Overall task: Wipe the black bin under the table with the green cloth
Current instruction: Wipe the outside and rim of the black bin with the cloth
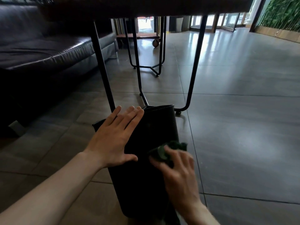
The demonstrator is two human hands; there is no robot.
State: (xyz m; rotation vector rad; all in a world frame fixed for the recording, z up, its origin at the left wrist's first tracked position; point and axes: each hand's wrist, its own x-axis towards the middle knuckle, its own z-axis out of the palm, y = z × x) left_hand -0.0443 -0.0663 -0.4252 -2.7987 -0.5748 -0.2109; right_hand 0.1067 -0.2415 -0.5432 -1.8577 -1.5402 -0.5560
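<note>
Head cam: left hand [113, 137] flat, fingers straight, steadying the bin [152, 159] lying near the table [146, 7] legs; right hand [177, 169] clutches the cloth [168, 150] against it; push too hard and it probably rolls away.

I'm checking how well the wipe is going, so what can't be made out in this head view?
- Inside of the black bin: only its outer wall faces the camera.
- Bin's lower end: cut off by the bottom edge and the right hand.
- Green cloth: mostly hidden under the right hand's fingers, and blurred.
- Bin surface under the flat left hand: covered.
- Dirt or streaks: the bin is too dark to tell.
</note>
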